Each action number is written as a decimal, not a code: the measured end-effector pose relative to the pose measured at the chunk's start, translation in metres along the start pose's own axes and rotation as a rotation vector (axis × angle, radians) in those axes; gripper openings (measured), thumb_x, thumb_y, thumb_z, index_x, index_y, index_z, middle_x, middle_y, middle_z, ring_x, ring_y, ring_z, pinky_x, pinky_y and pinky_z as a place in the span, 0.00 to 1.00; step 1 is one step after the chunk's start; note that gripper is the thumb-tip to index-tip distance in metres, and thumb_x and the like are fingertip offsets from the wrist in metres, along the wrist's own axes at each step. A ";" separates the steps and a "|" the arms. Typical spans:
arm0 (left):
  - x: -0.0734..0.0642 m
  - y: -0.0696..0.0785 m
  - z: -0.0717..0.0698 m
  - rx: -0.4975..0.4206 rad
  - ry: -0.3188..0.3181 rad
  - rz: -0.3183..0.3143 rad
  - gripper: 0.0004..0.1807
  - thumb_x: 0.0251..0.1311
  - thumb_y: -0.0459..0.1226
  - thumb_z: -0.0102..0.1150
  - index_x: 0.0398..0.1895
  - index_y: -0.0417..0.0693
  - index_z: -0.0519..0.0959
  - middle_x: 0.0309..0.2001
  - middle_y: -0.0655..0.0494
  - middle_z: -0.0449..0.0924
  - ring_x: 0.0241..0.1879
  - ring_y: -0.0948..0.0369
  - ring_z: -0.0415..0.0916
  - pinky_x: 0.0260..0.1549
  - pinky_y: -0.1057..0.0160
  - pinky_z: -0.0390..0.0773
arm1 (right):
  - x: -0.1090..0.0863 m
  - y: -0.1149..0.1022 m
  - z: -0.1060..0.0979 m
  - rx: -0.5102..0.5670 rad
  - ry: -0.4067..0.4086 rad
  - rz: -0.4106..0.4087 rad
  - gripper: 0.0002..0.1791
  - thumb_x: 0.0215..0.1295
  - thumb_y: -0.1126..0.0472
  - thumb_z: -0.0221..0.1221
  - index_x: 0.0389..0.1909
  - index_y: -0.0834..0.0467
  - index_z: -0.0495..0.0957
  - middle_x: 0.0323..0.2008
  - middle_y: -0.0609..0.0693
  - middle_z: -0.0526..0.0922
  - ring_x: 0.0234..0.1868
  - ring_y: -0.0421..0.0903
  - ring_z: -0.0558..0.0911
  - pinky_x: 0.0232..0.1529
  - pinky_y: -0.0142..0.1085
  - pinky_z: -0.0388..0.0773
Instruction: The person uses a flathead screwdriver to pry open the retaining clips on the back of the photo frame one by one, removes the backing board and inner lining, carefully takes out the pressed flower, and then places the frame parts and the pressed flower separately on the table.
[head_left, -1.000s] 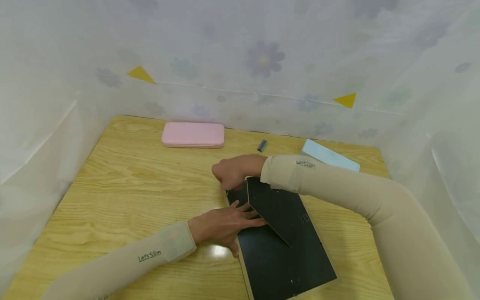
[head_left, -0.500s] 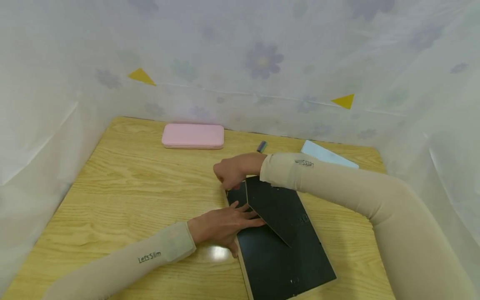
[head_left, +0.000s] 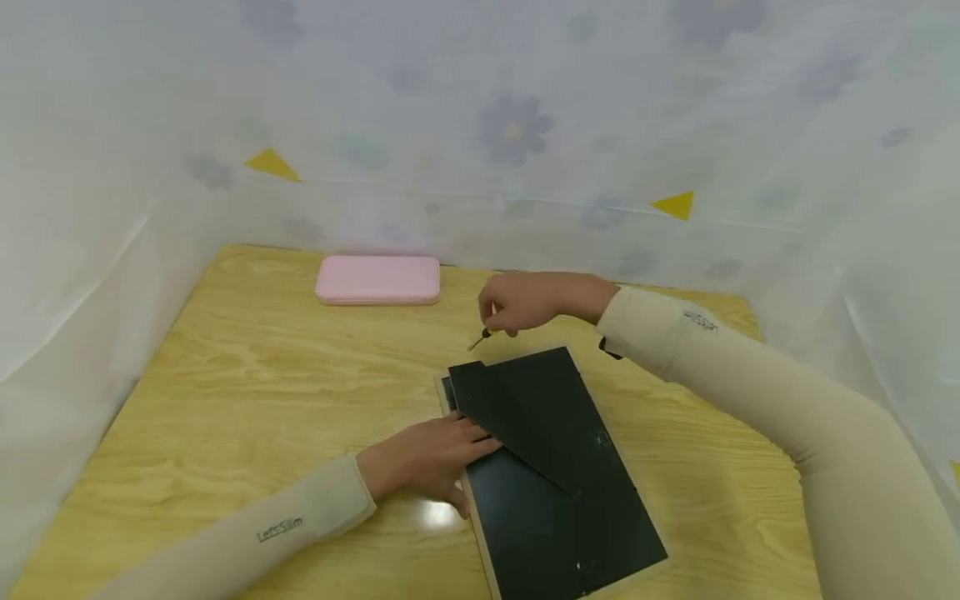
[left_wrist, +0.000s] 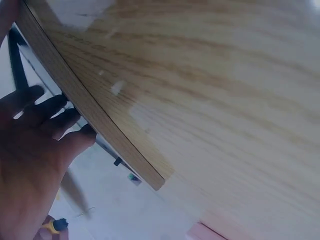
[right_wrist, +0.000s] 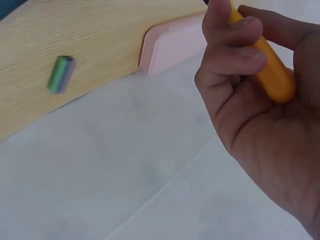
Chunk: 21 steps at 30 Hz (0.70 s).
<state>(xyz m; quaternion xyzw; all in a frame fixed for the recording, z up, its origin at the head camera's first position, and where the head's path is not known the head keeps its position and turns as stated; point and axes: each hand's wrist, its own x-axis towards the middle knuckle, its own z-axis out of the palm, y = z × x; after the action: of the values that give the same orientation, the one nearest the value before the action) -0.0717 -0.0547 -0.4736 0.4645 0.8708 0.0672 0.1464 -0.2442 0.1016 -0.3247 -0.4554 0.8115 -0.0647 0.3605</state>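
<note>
A picture frame [head_left: 558,533] lies face down on the table, its black back up and a black easel stand [head_left: 517,433] slanting across it. Beside the frame's left edge my left hand [head_left: 431,458] rests with its fingers straight, tips beneath the stand and on the back; the thumb lies along the edge. Beyond the frame's far edge, my right hand [head_left: 525,302] is raised, holding a screwdriver [right_wrist: 275,75] by its yellow handle. The metal shaft points down and left, clear of the frame in the head view. Small metal tabs [head_left: 602,438] show on the black back.
A pink pencil case [head_left: 378,279] lies at the back left of the wooden table [head_left: 262,367]. In the right wrist view, a small green and purple block [right_wrist: 61,75] lies near the table's back edge. A white flowered curtain [head_left: 420,108] encloses the back and sides.
My right hand has moved from the frame's far left corner, up and to the right, bringing the screwdriver into view. The stand's top has shifted left. My left hand has slid slightly left.
</note>
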 end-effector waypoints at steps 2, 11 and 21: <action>-0.005 0.002 0.002 0.058 0.011 0.013 0.48 0.55 0.67 0.60 0.73 0.49 0.67 0.71 0.52 0.66 0.69 0.56 0.66 0.65 0.55 0.67 | -0.019 0.013 0.006 0.079 0.072 0.003 0.15 0.78 0.60 0.48 0.54 0.60 0.81 0.30 0.48 0.84 0.26 0.45 0.80 0.39 0.43 0.78; -0.023 -0.012 -0.002 0.391 0.330 0.160 0.24 0.62 0.55 0.65 0.57 0.55 0.80 0.55 0.56 0.78 0.51 0.61 0.76 0.38 0.66 0.80 | -0.082 0.057 0.054 0.357 0.370 0.028 0.14 0.78 0.56 0.51 0.54 0.56 0.80 0.31 0.50 0.83 0.24 0.49 0.74 0.27 0.40 0.73; -0.029 -0.058 -0.003 0.207 0.196 -0.032 0.56 0.51 0.74 0.55 0.78 0.53 0.59 0.78 0.44 0.50 0.76 0.45 0.51 0.66 0.43 0.64 | -0.105 0.079 0.103 0.572 0.568 0.087 0.13 0.77 0.55 0.54 0.53 0.56 0.80 0.29 0.52 0.83 0.19 0.46 0.68 0.19 0.37 0.65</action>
<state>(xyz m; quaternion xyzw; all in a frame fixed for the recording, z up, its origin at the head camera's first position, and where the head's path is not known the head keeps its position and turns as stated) -0.1036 -0.1114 -0.4799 0.4545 0.8904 0.0198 0.0127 -0.1988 0.2531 -0.3790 -0.2659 0.8465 -0.3960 0.2364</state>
